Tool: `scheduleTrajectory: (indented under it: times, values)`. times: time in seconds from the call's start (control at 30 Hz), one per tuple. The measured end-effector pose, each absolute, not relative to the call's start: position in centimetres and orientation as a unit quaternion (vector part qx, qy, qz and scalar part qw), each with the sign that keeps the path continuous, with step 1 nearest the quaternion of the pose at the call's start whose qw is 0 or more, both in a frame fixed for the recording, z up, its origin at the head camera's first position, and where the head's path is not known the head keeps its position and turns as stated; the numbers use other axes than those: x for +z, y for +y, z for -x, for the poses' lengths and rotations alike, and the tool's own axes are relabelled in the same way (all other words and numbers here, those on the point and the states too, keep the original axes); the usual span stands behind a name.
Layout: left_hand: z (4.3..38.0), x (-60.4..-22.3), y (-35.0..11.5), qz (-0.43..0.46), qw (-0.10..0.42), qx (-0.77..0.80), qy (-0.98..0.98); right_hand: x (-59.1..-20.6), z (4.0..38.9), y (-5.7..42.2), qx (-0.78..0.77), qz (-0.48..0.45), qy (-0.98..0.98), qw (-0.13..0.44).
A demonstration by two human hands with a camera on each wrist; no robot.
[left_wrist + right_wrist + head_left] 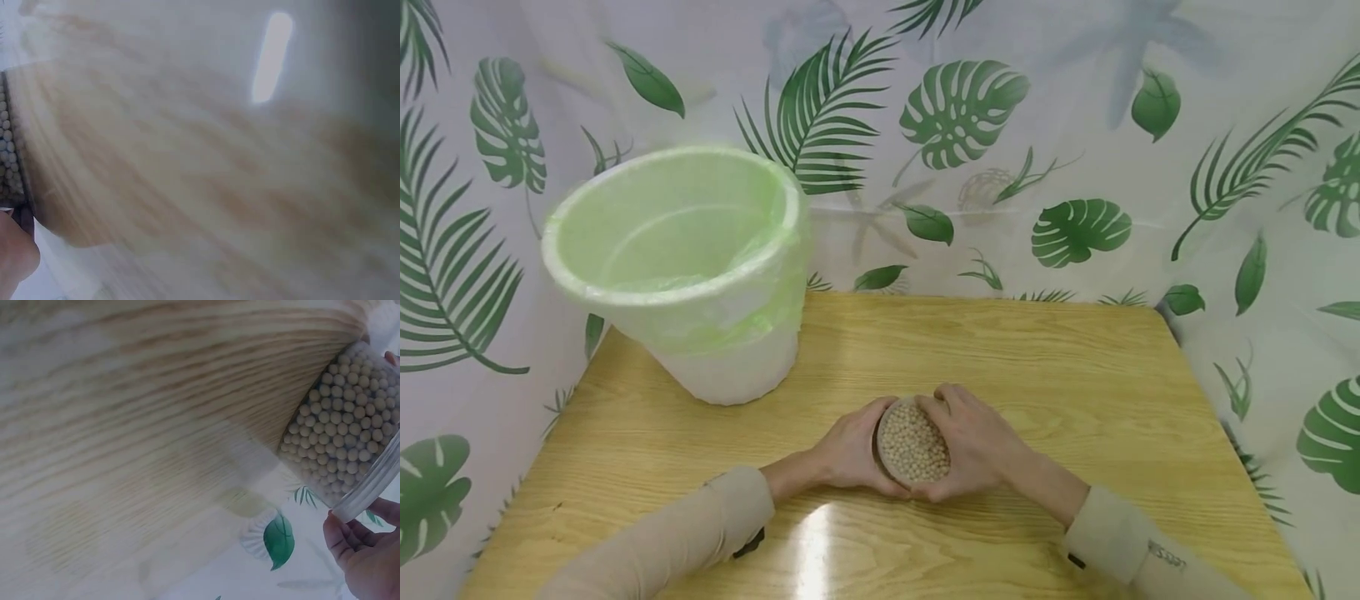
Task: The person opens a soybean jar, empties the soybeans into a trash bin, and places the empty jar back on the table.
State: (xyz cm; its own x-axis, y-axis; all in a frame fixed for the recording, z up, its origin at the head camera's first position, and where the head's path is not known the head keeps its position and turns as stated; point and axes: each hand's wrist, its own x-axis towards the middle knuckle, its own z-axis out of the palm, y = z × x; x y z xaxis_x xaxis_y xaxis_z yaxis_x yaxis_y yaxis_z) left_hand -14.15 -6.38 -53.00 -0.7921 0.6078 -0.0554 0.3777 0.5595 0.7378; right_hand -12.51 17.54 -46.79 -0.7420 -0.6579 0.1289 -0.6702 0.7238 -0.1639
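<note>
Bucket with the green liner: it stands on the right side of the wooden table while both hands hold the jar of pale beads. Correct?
The side is wrong: the head view shows the bucket on the left side of the wooden table. The left hand and right hand do hold the jar of pale beads.

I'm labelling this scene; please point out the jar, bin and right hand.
Jar [344, 422], right wrist view: clear side wall.
Bin [741, 367], head view: white lower wall.
Right hand [973, 442], head view: back of hand.

Both forearms [662, 530] angle inward, left hand [850, 450] and right hand [976, 443] curved toward each other.
</note>
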Motion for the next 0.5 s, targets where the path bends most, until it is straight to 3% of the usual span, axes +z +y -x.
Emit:
scheduleTrajectory:
  times: [0.5]
  values:
    - [14.7, -52.7, -6.3, -0.311, 0.153, 0.362, 0.865, -47.2, 14.0, 18.7, 0.106, -0.434, -0.894, 0.025]
